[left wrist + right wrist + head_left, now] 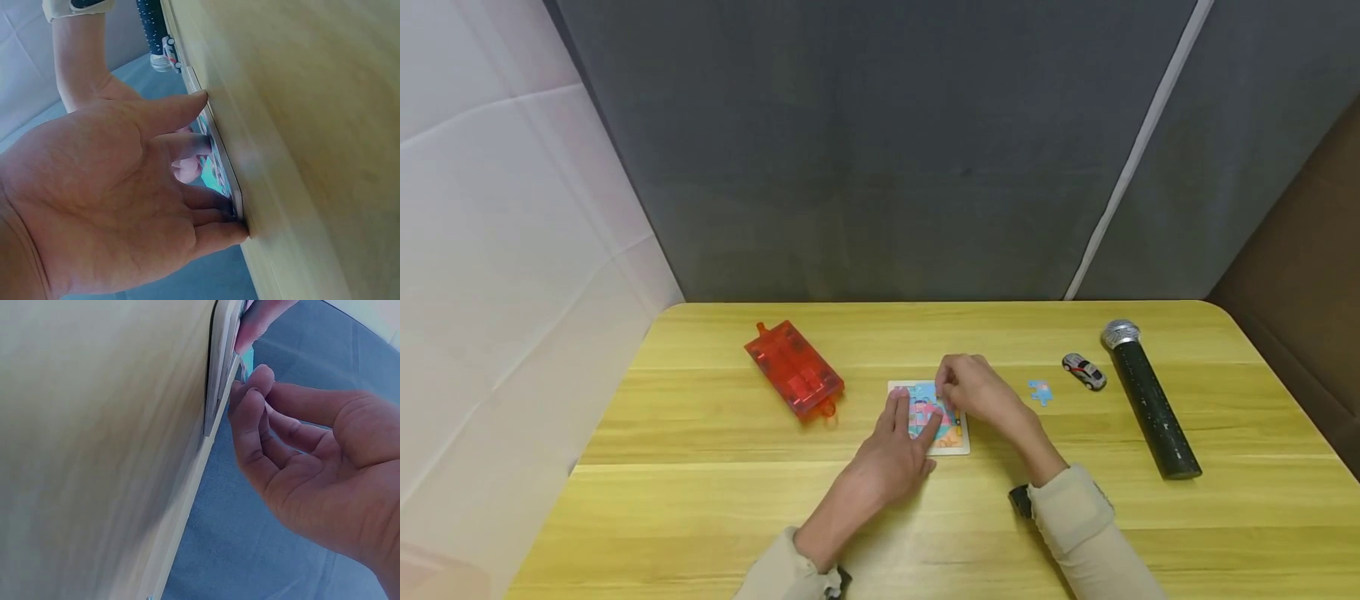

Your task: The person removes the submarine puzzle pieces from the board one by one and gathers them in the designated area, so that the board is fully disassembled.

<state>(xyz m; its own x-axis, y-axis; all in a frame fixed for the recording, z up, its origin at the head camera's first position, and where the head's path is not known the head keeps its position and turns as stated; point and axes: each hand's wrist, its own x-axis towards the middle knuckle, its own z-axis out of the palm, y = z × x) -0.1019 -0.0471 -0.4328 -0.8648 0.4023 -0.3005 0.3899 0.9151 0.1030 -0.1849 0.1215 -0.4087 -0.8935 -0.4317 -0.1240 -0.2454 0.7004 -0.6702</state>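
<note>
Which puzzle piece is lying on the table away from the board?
The blue piece between the board and the toy car. It lies alone on the table; the others in view are on the board or at the right hand.

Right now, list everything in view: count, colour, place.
table: 1, yellow, underneath
case: 1, red, table left
puzzle: 1, multicoloured, table centre
loose piece: 1, light blue, right of puzzle
pinched piece: 1, teal, in right hand
microphone: 1, black and silver, far right
toy car: 1, silver, near microphone
backdrop: 1, grey, behind
sheet: 1, white, left
panel: 1, brown, right
wrist gear: 2, black, at cuffs
sleeves: 2, cream, arms
left hand: 1, bare, on puzzle
right hand: 1, bare, at puzzle
</note>
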